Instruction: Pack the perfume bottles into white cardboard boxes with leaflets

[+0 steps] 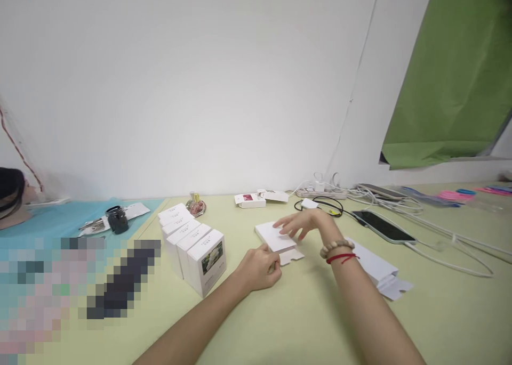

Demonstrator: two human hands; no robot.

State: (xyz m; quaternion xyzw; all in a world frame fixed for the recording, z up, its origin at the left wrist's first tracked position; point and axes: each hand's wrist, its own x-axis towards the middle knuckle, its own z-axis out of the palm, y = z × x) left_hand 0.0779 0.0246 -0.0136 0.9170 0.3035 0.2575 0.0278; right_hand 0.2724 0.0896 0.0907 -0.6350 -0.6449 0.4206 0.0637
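Note:
A flat white box (276, 236) lies in front of me, its end flap (292, 257) folded out toward me. My left hand (261, 269) is closed at the box's near left corner, its fingers curled against it. Over the box's right side, my right hand (306, 224) has its fingers apart, with the fingertips close to the top face; whether they touch it I cannot tell. Another white box (374, 264) with an open end flap lies by my right forearm, which hides part of it. Several upright white boxes (206, 261) stand in a row at left.
A phone (384, 226) and white cables (448, 248) lie at right, near a power strip (322, 193). Toward the wall are an opened small box (250, 200) and a little bottle (196, 205). A dark jar (117, 219) stands on the blue sheet at left.

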